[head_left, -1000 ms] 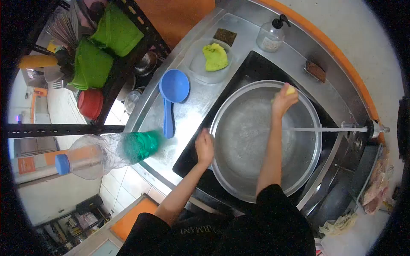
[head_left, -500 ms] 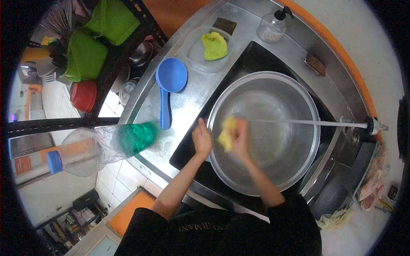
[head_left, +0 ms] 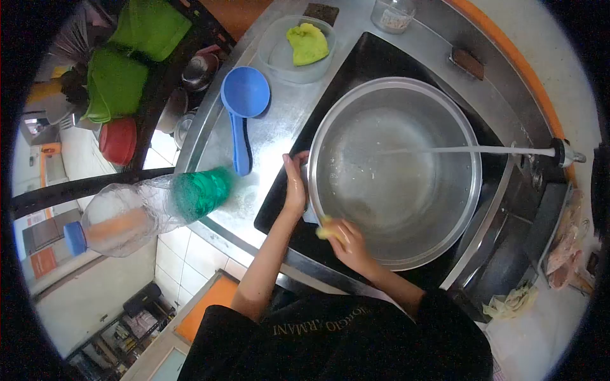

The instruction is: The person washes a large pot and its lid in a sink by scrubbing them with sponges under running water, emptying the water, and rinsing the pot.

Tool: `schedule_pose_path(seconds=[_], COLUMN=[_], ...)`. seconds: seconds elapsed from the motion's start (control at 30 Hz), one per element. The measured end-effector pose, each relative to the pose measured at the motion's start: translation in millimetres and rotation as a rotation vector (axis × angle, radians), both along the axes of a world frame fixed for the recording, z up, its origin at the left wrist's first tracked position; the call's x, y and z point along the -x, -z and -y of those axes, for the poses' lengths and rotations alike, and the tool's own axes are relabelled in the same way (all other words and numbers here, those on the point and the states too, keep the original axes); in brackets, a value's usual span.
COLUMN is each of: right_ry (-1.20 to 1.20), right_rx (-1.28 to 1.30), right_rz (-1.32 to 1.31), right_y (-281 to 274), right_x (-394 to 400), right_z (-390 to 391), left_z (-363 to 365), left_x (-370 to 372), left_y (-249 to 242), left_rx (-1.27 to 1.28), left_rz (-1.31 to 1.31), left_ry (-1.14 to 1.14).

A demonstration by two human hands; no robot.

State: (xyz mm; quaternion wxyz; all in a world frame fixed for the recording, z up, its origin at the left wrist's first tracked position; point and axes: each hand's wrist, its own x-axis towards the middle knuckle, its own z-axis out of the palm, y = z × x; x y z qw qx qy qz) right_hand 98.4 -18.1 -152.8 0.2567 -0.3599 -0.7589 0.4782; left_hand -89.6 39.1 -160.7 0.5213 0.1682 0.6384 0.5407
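A large round metal pot (head_left: 406,261) sits on a black square surface, with water in its bottom. My left hand (head_left: 295,187) is against the pot's outer left side, its fingers partly hidden beside the wall and the thumb pointing up. My right hand (head_left: 351,246) pinches a yellow sponge (head_left: 327,230), pressed at the pot's near-left rim. A thin white stream, seemingly water, runs from the tap (head_left: 562,153) on the right into the pot.
Left of the pot lie a blue ladle-like scoop (head_left: 246,94) and a bottle of green liquid (head_left: 200,193). Behind are a clear box (head_left: 270,60) holding a yellow-green cloth (head_left: 307,44), a glass dispenser (head_left: 393,16) and a brown scrub pad (head_left: 467,63). Shelves with green baskets (head_left: 115,82) stand left.
My right hand has moved with the sponge from inside the pot to its near-left rim. My left hand has stayed at the pot's left side. The view has shifted a little.
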Motion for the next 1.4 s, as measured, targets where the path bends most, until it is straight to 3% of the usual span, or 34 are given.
schedule_pose_path(seconds=[0.1,0.17,0.2,0.23,0.27,0.3,0.33,0.4,0.43,0.47,0.5,0.57,0.63,0.7,0.77,0.8,0.83,0.87,0.9,0.97,1.0,1.03,1.07,1.13,1.23,1.27,1.33,1.37,1.4], right_ry=[-0.358,-0.103,0.204,0.441,0.508,0.634,0.476,0.505,0.524,0.454,0.374,0.320,0.355,0.272,0.201,0.396,0.570,0.559,0.564,0.410,0.343,0.343,0.253,0.030,-0.207,-0.166,-0.106,-0.191,-0.196], right_rx=[0.098,-0.015,0.039,0.338,0.374,0.506,0.666,0.923,0.913,0.940,0.965,1.000,0.788,0.770,0.759,0.602,0.429,0.279,0.273,-0.316,-0.306,-0.304,-0.578,-1.012,-0.844,-0.712,-0.483,-0.067,0.063], right_rz=[0.276,0.306,0.302,0.028,-0.134,-0.287,-0.542,-1.014,-1.014,-1.133,-1.248,-1.312,-1.144,-1.045,-0.944,-0.584,-0.222,-0.182,-0.179,0.316,0.549,0.552,0.753,1.013,1.246,1.229,1.255,1.385,1.343], right_y=[10.1,21.5,46.2,41.5,43.2,10.4,-5.1,-40.0,-39.0,-39.7,-45.9,-63.3,-80.3,-88.7,-102.8,-116.9,-125.1,-114.0,-108.5,-97.7,-92.3,-81.4,-62.6,1.1,49.3,49.9,61.7,30.3,12.3], right_x=[-80.0,-95.3,-91.9,-74.2,-66.7,-49.5,-52.7,-45.4,-56.4,-71.3,-79.5,-95.1,-110.0,-123.2,-125.3,-118.4,-113.7,-113.7,-116.8,-120.2,-130.1,-141.0,-156.5,-214.4,-266.4,-270.4,-270.0,-221.4,-181.1], right_z=[-17.2,-56.2,-80.3,-112.9,-150.0,-175.9,-201.6,-228.6,-234.8,-241.1,-242.7,-236.6,-238.2,-248.6,-248.3,-244.9,-243.8,-246.4,-250.2,-257.9,-268.2,-277.2,-282.9,-284.6,-206.3,-166.3,-88.6,-70.0,-48.4], left_z=[0.2,4.2,2.9,6.9,15.3,19.0,23.1,20.7,14.8,3.7,-9.5,-43.8,-80.0,-111.9,-133.5,-143.1,-153.1,-164.7,-176.5,-196.5,-204.5,-211.8,-212.4,-193.6,-143.6,-122.1,-73.1,-54.7,-41.4], left_x=[-5.6,2.9,1.8,-0.9,-3.9,-8.3,-14.5,-33.7,-47.1,-58.0,-67.5,-84.3,-106.9,-125.4,-144.3,-155.3,-166.5,-173.4,-177.2,-180.8,-177.0,-166.0,-154.4,-123.6,-79.4,-66.3,-38.4,-31.2,-25.4], left_y=[-15.7,16.5,9.0,0.9,4.7,-1.9,-19.7,-76.3,-103.6,-114.9,-111.5,-101.0,-70.3,-56.4,-43.0,-28.5,-11.0,-2.7,-8.6,-21.0,-28.2,-33.6,-39.8,-58.6,-46.4,-34.8,-44.7,-52.1,-57.5], left_rx=[0.025,0.029,0.112,0.203,0.094,0.128,0.185,0.267,0.296,0.115,0.104,-0.245,-0.251,-0.007,-0.063,-0.067,-0.337,-0.608,-0.615,-0.471,-0.471,-0.348,-0.210,-0.235,-0.246,-0.268,-0.382,-0.338,-0.295], left_rz=[-0.075,-0.180,-0.292,-0.405,-0.548,-0.612,-0.757,-1.106,-1.308,-1.346,-1.338,-1.074,-0.815,-0.721,-0.611,-0.605,-0.652,-0.697,-0.693,-0.406,-0.401,0.072,0.538,0.389,-0.138,-0.350,-1.130,-1.239,-1.346], left_ry=[-0.002,0.064,0.140,0.209,0.279,0.318,0.370,0.488,0.546,0.484,0.489,0.617,0.728,0.907,0.980,0.975,0.936,0.888,0.890,0.935,0.940,0.909,0.840,0.750,0.619,0.559,0.542,0.518,0.495])
